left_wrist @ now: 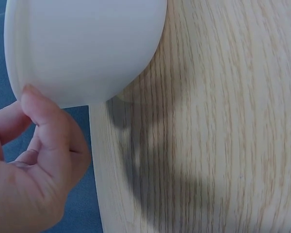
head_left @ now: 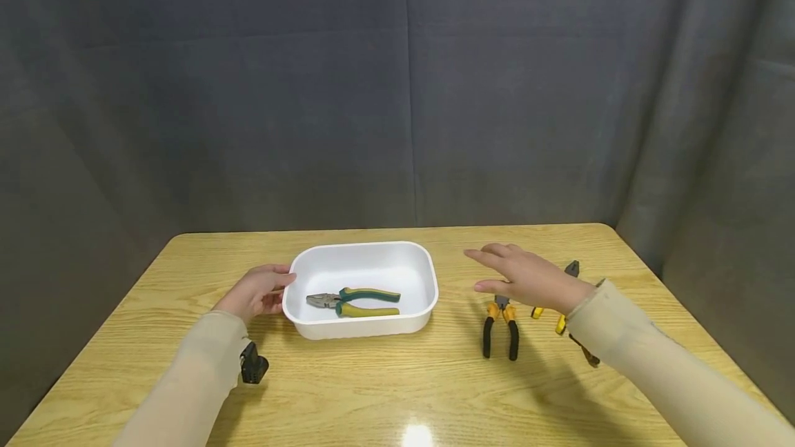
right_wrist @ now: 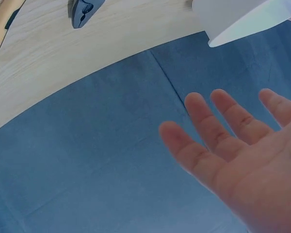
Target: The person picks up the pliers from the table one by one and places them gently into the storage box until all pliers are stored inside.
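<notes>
My left hand (head_left: pixel 256 293) holds the left end of a white plastic tray (head_left: pixel 360 328), its thumb at the rim. The left wrist view shows the thumb and fingers pinching the edge of the tray (left_wrist: pixel 97 48). Inside it lie combination pliers (head_left: pixel 357 301) with green and yellow handles, jaws pointing left. Raised above the table at the right, my right hand (head_left: pixel 528 279) has its fingers extended and nothing in its grasp. Below it lie pliers (head_left: pixel 513 336) with orange and black handles, their head partly covered by the hand in the head view.
Farther right, pliers (head_left: pixel 572 268) with yellow handles lie partly behind the right hand. Another dark handle (head_left: pixel 586 354) shows from beneath the right sleeve. The wooden table (head_left: pixel 373 392) ends at a grey curtain (head_left: pixel 310 123) behind.
</notes>
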Tool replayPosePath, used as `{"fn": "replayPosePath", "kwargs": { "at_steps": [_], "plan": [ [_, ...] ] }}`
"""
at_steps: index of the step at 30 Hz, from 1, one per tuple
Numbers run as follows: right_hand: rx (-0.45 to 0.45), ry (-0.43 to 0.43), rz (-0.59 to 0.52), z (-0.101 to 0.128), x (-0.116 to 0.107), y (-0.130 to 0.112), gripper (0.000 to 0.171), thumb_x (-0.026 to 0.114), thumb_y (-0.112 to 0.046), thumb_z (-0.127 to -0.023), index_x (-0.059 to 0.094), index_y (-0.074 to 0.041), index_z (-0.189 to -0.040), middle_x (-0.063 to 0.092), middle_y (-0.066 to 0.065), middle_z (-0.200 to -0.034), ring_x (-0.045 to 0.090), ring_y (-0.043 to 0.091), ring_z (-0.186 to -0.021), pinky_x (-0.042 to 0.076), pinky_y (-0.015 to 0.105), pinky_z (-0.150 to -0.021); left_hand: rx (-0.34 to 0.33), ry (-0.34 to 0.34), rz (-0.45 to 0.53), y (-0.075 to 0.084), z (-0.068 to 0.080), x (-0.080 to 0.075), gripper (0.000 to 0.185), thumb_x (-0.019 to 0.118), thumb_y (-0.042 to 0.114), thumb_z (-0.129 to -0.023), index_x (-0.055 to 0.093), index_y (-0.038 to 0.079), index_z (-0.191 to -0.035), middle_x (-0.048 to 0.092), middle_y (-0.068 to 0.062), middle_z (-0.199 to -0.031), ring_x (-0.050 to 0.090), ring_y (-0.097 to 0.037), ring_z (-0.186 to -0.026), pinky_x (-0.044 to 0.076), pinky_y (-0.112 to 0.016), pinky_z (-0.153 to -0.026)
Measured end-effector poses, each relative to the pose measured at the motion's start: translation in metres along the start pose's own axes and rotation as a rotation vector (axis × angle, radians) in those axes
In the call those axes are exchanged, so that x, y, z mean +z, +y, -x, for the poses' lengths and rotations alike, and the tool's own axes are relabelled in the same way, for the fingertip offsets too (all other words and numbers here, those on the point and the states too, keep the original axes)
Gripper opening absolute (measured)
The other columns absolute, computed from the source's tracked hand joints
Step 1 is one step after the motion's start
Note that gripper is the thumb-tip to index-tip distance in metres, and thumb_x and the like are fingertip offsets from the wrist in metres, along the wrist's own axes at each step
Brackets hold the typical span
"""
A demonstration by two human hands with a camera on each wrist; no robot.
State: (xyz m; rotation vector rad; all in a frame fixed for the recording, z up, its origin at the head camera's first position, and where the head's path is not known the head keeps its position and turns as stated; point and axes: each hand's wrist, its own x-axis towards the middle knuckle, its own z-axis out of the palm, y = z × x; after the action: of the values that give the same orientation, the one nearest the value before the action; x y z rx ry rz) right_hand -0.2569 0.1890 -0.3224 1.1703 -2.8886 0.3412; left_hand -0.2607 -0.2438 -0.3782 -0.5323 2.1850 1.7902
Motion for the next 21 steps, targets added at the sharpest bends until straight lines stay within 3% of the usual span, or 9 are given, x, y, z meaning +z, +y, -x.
{"fn": "replayPosePath", "kwargs": {
  "at_steps": [4, 14, 21],
  "plan": [
    [0.02, -0.002, -0.014, 0.005, -0.003, 0.002, 0.069, 0.046, -0.054, -0.098, 0.041, -0.006, -0.147, 0.05, 0.021, -0.135, 0.048, 0.043, -0.121, 0.04, 0.059, -0.097, 0.011, -0.018, 0.013, 0.0, 0.0, -0.001, 0.049, 0.052, 0.011, -0.101, 0.035, -0.005, -0.145, 0.053, -0.01, -0.098, 0.048, -0.013, -0.067, 0.048, -0.019, -0.055],
    [0.092, 0.033, 0.009, 0.024, -0.009, 0.012, 0.062, 0.054, -0.042, -0.099, 0.041, -0.005, -0.147, 0.048, 0.025, -0.135, 0.047, 0.046, -0.121, 0.04, 0.061, -0.095, 0.003, -0.011, 0.022, 0.002, 0.0, 0.0, 0.049, 0.053, 0.011, -0.101, 0.036, -0.004, -0.144, 0.053, -0.011, -0.101, 0.049, -0.013, -0.069, 0.049, -0.02, -0.057],
    [0.154, 0.043, 0.032, 0.039, -0.015, 0.021, 0.063, 0.05, -0.045, -0.1, 0.04, -0.004, -0.147, 0.049, 0.026, -0.134, 0.047, 0.048, -0.121, 0.038, 0.062, -0.096, -0.005, 0.001, 0.023, 0.003, -0.002, -0.001, 0.049, 0.053, 0.011, -0.101, 0.035, -0.004, -0.144, 0.053, -0.011, -0.1, 0.049, -0.013, -0.067, 0.049, -0.02, -0.056]
  ]
}}
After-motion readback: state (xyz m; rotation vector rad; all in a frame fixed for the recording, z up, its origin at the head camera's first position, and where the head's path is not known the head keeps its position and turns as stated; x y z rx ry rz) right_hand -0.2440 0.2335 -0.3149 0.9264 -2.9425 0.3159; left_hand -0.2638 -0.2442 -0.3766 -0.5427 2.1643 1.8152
